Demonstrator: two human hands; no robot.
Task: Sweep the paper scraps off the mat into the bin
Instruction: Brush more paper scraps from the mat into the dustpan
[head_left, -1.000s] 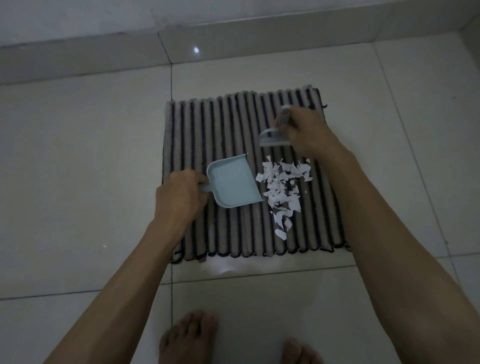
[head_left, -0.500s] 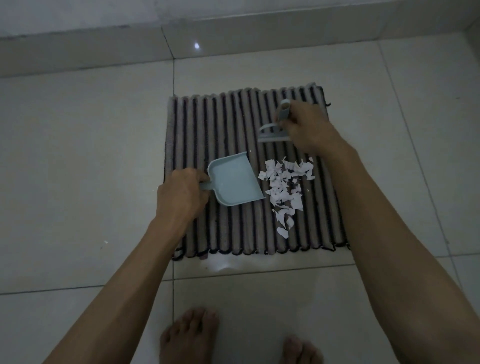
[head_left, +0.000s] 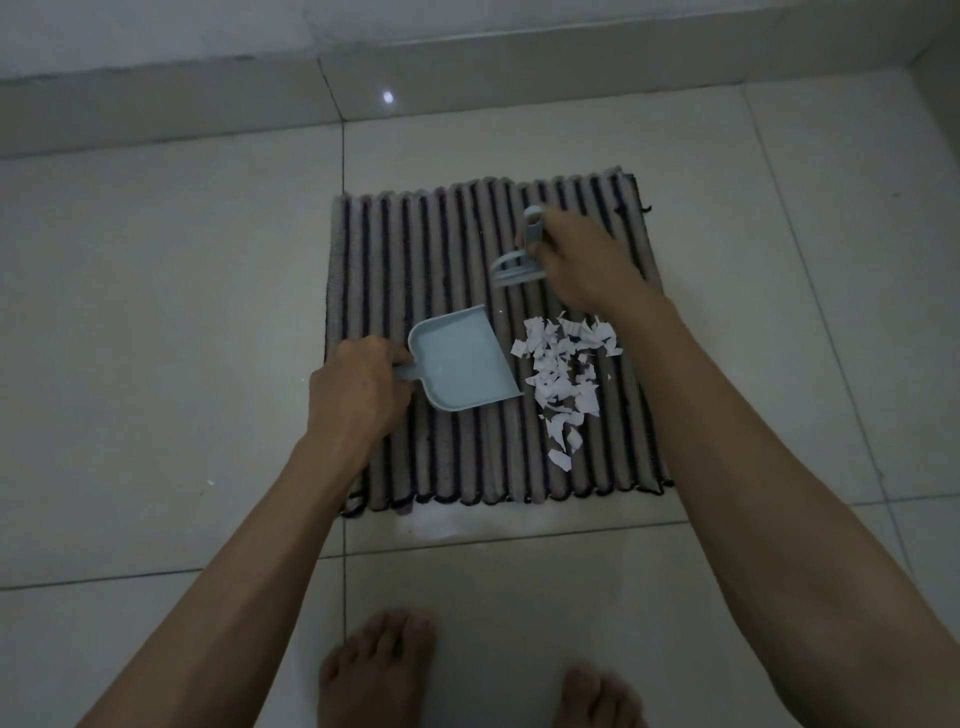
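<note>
While the striped mat (head_left: 467, 249) is lying flat on the pale tiled floor (head_left: 156, 338) w/ a low tiled step (head_left: 156, 98) running along the far side, two bare feet (head_left: 379, 670) are showing at the bottom edge, well clear of the mat. A tiny white speck (head_left: 210, 482) is sitting on the tile left of the mat. Nothing is lying btwn the dustpan (head_left: 462, 358) and the paper scraps (head_left: 563, 374); no bin is showing in view. The scraps are sitting in a loose pile on the mat's right half, just beside the pan's open lip, trailing toward the near edge. The left hand (head_left: 358, 389) is gripping the pan's short handle, fingers curled round it, pan resting on the mat approx. centre. The right hand (head_left: 582, 260) is clenching a small pale-blue brush (head_left: 519, 260), held just beyond the far end of the pile, the wrist passing along the pile's right edge.
</note>
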